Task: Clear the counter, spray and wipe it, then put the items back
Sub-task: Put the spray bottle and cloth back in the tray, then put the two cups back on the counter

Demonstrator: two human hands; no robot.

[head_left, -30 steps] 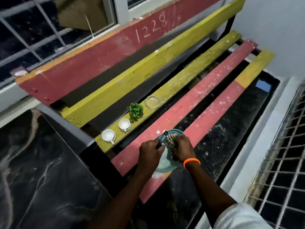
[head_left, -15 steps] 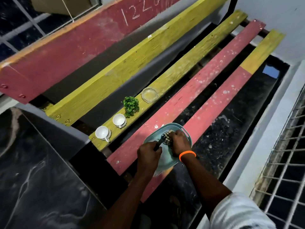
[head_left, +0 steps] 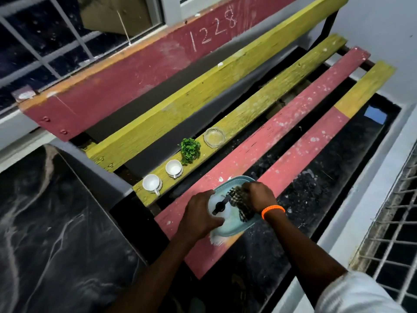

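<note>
- The left hand (head_left: 200, 214) wraps a white spray bottle (head_left: 220, 211); its black nozzle points toward the right hand.
- The right hand (head_left: 259, 196) clutches a checked cloth (head_left: 242, 207), bunched under the fingers; an orange band (head_left: 273, 211) circles that wrist.
- Both hands meet over a pale blue tray (head_left: 232, 184), which lies across the two red slats of the counter (head_left: 293, 114), under and just beyond the hands.
- Beyond the left hand, on the yellow slat, two white cups (head_left: 152, 183) stand side by side, well apart from the tray.
- Farther along the same slat, beyond both hands, is a small green plant (head_left: 190, 150), then a glass ashtray (head_left: 214, 137) just past it.
- The backrest, far beyond the hands, bears the chalked number 1228 (head_left: 213, 28).
- A white sleeve (head_left: 352, 294) shows on the right arm, nearest the camera.
</note>
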